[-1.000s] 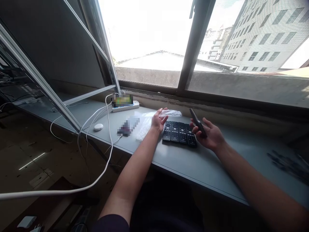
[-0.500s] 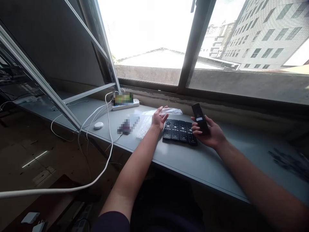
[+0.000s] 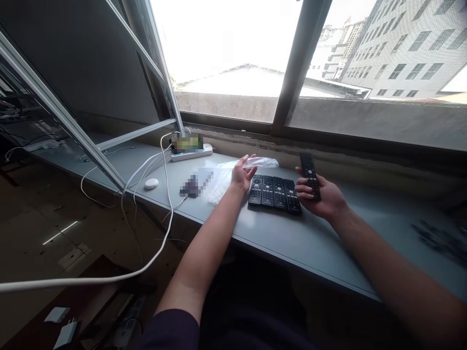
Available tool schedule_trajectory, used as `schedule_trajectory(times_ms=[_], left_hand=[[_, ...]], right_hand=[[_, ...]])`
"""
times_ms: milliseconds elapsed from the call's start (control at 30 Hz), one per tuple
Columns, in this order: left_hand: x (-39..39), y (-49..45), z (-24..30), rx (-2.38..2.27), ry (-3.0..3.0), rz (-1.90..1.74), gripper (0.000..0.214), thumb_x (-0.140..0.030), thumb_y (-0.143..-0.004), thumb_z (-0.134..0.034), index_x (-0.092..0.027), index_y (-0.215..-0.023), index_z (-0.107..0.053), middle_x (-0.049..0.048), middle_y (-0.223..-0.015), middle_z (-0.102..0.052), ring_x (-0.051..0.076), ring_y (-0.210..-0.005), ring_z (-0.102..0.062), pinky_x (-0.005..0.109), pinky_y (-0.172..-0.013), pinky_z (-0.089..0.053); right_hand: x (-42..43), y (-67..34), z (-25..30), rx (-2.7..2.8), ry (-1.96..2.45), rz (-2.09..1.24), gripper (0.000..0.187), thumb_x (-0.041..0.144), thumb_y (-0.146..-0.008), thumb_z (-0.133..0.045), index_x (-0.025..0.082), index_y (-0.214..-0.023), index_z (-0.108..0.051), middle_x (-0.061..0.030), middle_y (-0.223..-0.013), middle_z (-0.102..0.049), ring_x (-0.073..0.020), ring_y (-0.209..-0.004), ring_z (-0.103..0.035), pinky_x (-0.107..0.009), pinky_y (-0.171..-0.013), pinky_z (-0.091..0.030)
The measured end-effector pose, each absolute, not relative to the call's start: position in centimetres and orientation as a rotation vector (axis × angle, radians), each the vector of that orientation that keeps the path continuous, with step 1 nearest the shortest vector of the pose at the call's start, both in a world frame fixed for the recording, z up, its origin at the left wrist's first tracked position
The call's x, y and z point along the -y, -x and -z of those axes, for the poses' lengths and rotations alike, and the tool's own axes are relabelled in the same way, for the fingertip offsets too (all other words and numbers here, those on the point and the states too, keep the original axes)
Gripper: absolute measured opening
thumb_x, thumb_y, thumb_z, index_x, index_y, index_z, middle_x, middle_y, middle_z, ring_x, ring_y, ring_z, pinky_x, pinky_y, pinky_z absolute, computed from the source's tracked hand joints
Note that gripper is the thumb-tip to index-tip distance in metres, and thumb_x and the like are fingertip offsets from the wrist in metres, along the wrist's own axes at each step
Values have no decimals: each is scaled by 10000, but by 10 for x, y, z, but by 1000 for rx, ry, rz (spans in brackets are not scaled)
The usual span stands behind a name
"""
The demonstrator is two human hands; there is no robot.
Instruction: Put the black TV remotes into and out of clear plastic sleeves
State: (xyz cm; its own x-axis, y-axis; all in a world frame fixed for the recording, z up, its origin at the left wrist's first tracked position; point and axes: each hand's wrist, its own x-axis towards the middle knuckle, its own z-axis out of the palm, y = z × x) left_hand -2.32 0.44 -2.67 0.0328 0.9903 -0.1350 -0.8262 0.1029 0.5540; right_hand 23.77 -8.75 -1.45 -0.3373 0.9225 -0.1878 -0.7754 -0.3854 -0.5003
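Observation:
My right hand (image 3: 323,198) is closed round a black remote control (image 3: 310,175), buttons facing up, just right of a row of several black remotes (image 3: 274,192) lying side by side on the grey bench (image 3: 292,238). My left hand (image 3: 242,174) hovers open, palm up, at the left end of that row, over clear plastic bags (image 3: 219,182). It holds nothing.
A white power strip (image 3: 191,153) with white cables (image 3: 160,194) sits at the back left, with a small white round device (image 3: 151,183) in front of it. A slanted metal frame (image 3: 65,116) crosses the left. A window sill runs behind the bench. Dark items (image 3: 438,238) lie far right.
My right hand has turned the remote from back-up to buttons-up and lowered it toward the right end of the row. The left hand stays open in place.

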Motion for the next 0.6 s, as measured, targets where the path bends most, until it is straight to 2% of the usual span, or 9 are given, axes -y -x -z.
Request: schedule_trajectory(times_ms=[133, 200, 300, 367, 467, 533, 600], left_hand=[[-5, 23, 27, -556, -372, -1444, 224, -192, -1022, -762, -173, -1244, -744, 134, -1332, -826, 192, -989, -823, 198, -662, -672], [-5, 23, 28, -555, -374, -1445, 190, -195, -1023, -759, -173, -1211, -746, 129, -1323, -828, 187, -989, -824, 195, -667, -673], [-5, 23, 28, -550, -386, -1447, 160, -207, -1021, -759, -176, -1178, -744, 120, -1307, -834, 183, -997, -827, 190, -677, -675], [-5, 23, 28, -547, -391, -1448, 130, -210, -1026, -750, -174, -1151, -742, 118, -1296, -838, 179, -976, -828, 191, -674, -678], [-4, 23, 27, -549, -381, -1447, 114, -205, -1024, -750, -169, -1133, -744, 121, -1286, -840, 174, -921, -824, 200, -655, -679], [-4, 23, 27, -548, -373, -1445, 136, -199, -1019, -756, -170, -1152, -748, 123, -1290, -839, 175, -917, -824, 203, -651, -678], [-5, 23, 28, -543, -375, -1444, 160, -197, -1016, -758, -173, -1174, -747, 124, -1298, -837, 178, -932, -826, 204, -659, -679]], right_hand=[[86, -237, 15, 326, 584, -1917, 328, 424, -1185, -496, 226, -1404, -639, -25, -853, -611, -174, -642, -623, -275, -492, -646], [85, -238, 15, 309, 611, -1919, 321, 434, -1177, -526, 209, -1376, -640, -37, -867, -629, -184, -671, -662, -301, -572, -703], [83, -240, 15, 334, 668, -1905, 332, 394, -1187, -486, 209, -1413, -644, -102, -1032, -737, -210, -795, -765, -343, -712, -759], [83, -241, 15, 349, 696, -1895, 376, 401, -1201, -434, 218, -1462, -633, -130, -1160, -780, -224, -867, -802, -359, -743, -768], [83, -240, 16, 341, 697, -1899, 399, 442, -1209, -384, 244, -1467, -615, -129, -1195, -800, -210, -802, -782, -329, -623, -740], [84, -238, 16, 329, 660, -1907, 378, 452, -1210, -375, 251, -1428, -610, -113, -1110, -789, -184, -692, -720, -266, -472, -649], [86, -236, 16, 344, 604, -1918, 355, 431, -1216, -366, 254, -1398, -615, -78, -988, -738, -162, -608, -646, -227, -387, -554]])
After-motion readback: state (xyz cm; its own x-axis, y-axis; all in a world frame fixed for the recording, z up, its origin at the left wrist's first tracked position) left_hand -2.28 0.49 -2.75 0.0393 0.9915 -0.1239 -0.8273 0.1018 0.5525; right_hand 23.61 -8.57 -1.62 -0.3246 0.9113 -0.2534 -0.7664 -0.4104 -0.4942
